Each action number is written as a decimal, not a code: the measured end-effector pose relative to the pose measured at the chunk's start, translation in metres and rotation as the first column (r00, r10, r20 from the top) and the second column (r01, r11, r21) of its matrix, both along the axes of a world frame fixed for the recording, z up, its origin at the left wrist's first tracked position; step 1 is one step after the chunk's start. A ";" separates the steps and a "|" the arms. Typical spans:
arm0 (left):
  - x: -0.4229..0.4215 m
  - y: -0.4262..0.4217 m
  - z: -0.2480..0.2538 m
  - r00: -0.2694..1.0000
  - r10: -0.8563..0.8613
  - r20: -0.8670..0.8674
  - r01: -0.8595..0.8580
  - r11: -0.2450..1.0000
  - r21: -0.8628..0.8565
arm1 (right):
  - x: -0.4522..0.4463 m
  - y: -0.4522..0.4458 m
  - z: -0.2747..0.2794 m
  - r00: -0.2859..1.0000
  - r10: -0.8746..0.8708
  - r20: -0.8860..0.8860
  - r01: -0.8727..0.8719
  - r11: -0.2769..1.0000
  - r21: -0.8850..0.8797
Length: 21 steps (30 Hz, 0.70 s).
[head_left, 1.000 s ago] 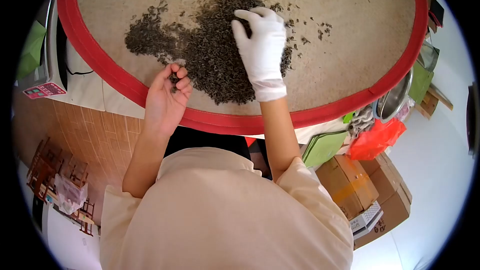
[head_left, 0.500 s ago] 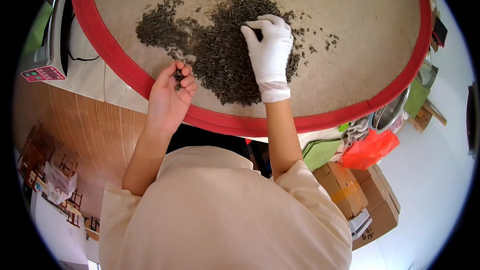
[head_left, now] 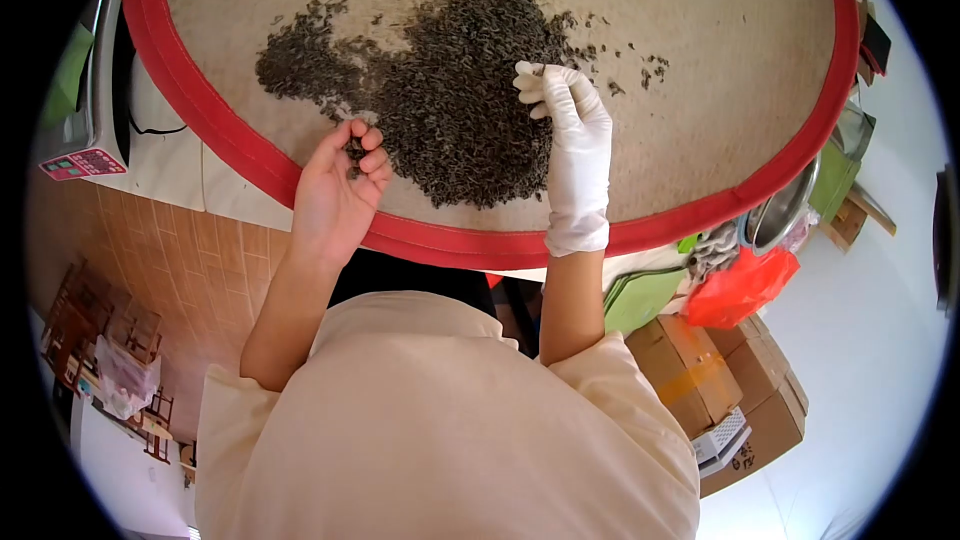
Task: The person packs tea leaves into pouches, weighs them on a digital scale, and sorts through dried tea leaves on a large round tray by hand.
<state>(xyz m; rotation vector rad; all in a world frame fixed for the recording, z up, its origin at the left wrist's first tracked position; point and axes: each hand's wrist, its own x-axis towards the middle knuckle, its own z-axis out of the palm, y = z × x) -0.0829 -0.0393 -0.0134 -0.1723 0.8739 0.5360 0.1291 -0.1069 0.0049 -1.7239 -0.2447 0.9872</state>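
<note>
A dark heap of dried tea leaves point(head_left: 460, 110) lies on a round tan tray with a red cloth rim point(head_left: 690, 219). My left hand point(head_left: 345, 190), bare and palm up near the front rim, has its fingers curled round a small clump of dark leaves point(head_left: 355, 154). In a white glove, my right hand point(head_left: 575, 140) is above the right side of the heap, turned with its fingers toward the left. Its thumb and fingertips are pinched together; whatever is between them is too small to make out.
A smaller leaf patch point(head_left: 305, 58) joins the heap at left, and stray leaves point(head_left: 650, 70) lie to the right. An appliance with a pink label point(head_left: 84, 164) stands at the left. Cardboard boxes point(head_left: 685, 370), a red bag point(head_left: 742, 288) and a metal bowl point(head_left: 782, 208) are at the right.
My right hand has lifted off the heap, moved right and toward me, and rolled so its pinched fingertips show. My left hand stays curled round its leaves. The view has shifted slightly.
</note>
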 end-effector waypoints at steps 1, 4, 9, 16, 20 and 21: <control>0.000 0.000 0.000 1.000 -0.004 -0.001 0.004 1.000 0.001 | 0.002 -0.004 -0.002 1.000 -0.004 -0.001 0.004 1.000 0.001; 0.000 0.001 -0.001 1.000 -0.017 -0.014 0.017 1.000 -0.001 | 0.010 -0.020 -0.011 0.948 0.142 0.286 -0.083 0.975 -0.207; 0.000 0.001 -0.002 1.000 -0.012 -0.007 0.012 1.000 0.007 | 0.025 -0.047 -0.018 0.765 0.262 0.588 0.034 0.895 -0.444; 0.000 0.000 -0.002 1.000 -0.013 0.015 0.013 1.000 -0.006 | 0.018 -0.064 -0.052 0.832 0.200 0.518 0.084 0.877 -0.474; -0.003 -0.002 -0.002 1.000 -0.022 0.004 0.022 1.000 0.007 | 0.004 -0.055 -0.057 0.861 0.160 0.483 0.076 0.898 -0.434; -0.004 -0.002 -0.002 1.000 -0.022 -0.003 0.022 1.000 0.018 | 0.003 -0.053 -0.058 0.810 0.213 0.546 0.094 0.872 -0.480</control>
